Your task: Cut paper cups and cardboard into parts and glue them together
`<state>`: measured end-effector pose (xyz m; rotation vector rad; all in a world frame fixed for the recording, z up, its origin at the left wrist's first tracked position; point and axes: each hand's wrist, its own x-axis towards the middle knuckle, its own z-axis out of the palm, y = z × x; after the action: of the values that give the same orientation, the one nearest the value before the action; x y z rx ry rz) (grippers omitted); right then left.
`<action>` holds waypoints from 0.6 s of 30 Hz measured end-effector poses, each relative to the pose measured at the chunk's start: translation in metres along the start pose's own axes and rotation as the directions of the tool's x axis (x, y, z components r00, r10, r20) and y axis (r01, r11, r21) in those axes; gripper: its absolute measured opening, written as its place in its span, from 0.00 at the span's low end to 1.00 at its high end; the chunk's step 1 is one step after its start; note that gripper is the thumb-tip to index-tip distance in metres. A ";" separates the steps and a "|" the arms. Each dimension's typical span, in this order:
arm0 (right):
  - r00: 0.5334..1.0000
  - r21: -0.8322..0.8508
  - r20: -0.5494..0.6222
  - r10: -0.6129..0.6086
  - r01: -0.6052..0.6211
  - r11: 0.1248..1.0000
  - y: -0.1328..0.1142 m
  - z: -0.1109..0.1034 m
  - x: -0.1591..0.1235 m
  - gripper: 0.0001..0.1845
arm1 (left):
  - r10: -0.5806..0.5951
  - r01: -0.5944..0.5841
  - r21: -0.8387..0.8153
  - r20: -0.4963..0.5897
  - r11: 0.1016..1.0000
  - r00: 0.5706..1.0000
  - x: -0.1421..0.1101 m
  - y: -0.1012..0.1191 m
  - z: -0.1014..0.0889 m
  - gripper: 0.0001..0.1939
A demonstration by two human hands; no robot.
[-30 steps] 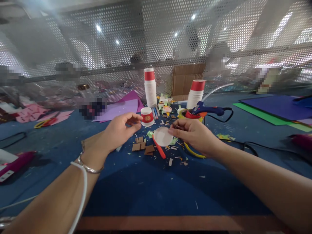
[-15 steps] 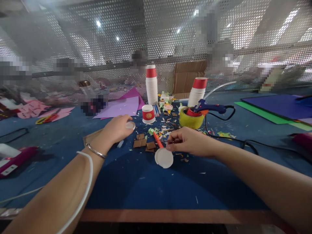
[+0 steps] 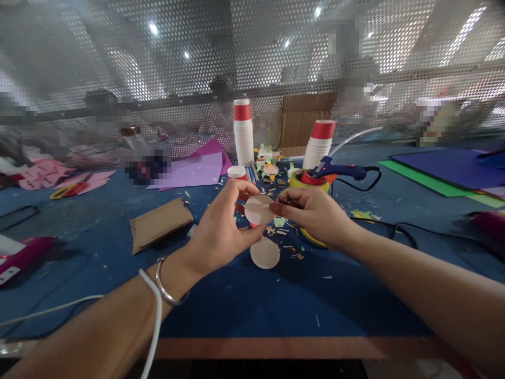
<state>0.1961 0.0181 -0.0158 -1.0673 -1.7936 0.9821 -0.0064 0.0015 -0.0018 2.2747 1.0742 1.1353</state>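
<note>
My left hand (image 3: 231, 226) pinches a round white paper disc (image 3: 258, 209) between thumb and fingers, holding it tilted above the table. Against the disc's right edge are the fingertips of my right hand (image 3: 302, 210), which is closed on a thin dark pointed tool (image 3: 284, 200), mostly hidden by the fingers. Below the hands a second white disc (image 3: 265, 253) lies flat on the blue table. Behind my left hand a red and white paper cup (image 3: 237, 172) is partly covered.
Upside-down cup stacks (image 3: 243, 139) stand behind. A blue glue gun (image 3: 341, 169) rests on a yellow tape roll (image 3: 320, 181) at right, its cord trailing. Corrugated cardboard (image 3: 161, 223) lies left, purple paper (image 3: 193, 169) further back. Paper scraps (image 3: 280, 222) litter the middle.
My left hand has come right from beside the cardboard to the middle, with a white disc in its fingers. My right hand has risen slightly and now meets that disc.
</note>
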 end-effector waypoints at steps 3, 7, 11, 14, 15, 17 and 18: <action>1.000 -0.030 -0.027 -0.005 0.005 1.000 0.001 0.000 0.000 0.20 | 0.028 -0.031 -0.065 -0.047 0.997 0.999 -0.001 -0.003 0.003 0.24; 0.999 -0.065 -0.031 -0.023 0.021 0.998 0.004 -0.002 0.001 0.16 | -0.004 0.003 -0.127 -0.001 0.992 1.000 -0.002 -0.004 0.000 0.26; 0.999 -0.147 -0.029 -0.040 0.036 0.988 0.007 -0.004 0.002 0.14 | -0.199 0.204 -0.003 0.200 0.979 0.959 -0.002 0.003 -0.012 0.18; 0.999 -0.213 0.017 -0.030 0.033 0.977 0.005 -0.004 0.002 0.13 | -0.295 0.282 0.088 0.326 0.955 0.898 -0.002 0.003 -0.017 0.19; 0.999 -0.230 0.029 -0.025 0.031 0.973 0.004 -0.005 0.002 0.12 | -0.300 0.290 0.082 0.345 0.953 0.889 -0.002 0.002 -0.017 0.21; 0.999 -0.255 0.029 -0.021 0.027 0.966 0.002 -0.005 0.002 0.12 | -0.300 0.311 0.035 0.385 0.950 0.873 -0.003 -0.002 -0.017 0.23; 1.000 -0.261 0.018 -0.022 0.026 0.965 0.001 -0.006 0.002 0.12 | -0.302 0.324 0.015 0.404 0.946 0.863 -0.003 -0.004 -0.017 0.23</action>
<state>0.2014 0.0212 -0.0143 -1.1972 -1.9831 0.7536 -0.0227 0.0018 0.0047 2.0645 1.1670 0.5270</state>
